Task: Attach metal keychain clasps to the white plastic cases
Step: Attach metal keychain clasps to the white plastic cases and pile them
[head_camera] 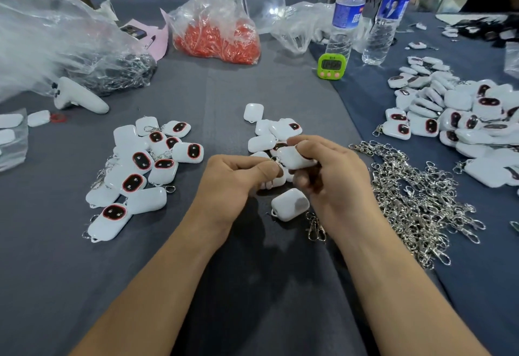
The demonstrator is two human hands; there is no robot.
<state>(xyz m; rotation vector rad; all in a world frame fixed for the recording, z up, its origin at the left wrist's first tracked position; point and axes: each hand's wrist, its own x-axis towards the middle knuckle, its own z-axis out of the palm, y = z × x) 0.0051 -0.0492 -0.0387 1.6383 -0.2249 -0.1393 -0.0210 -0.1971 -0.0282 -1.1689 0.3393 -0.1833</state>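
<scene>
My right hand (331, 176) grips a white plastic case (295, 157) above the table's middle. My left hand (236, 178) pinches a small metal clasp (276, 162) at that case's left end; most of the clasp is hidden by my fingers. Below the hands lies another white case (289, 204) with a loop at its corner. A loose clasp (316, 228) lies under my right wrist. A small heap of bare cases (264, 131) sits just beyond my hands. A big pile of metal clasps (415, 195) lies to the right.
A group of cases with clasps (140, 167) lies at the left, and a large heap of cases (460, 119) at the far right. Behind stand two water bottles (345, 18), a green timer (331, 65), a bag of red parts (216, 32) and a white controller (78, 97).
</scene>
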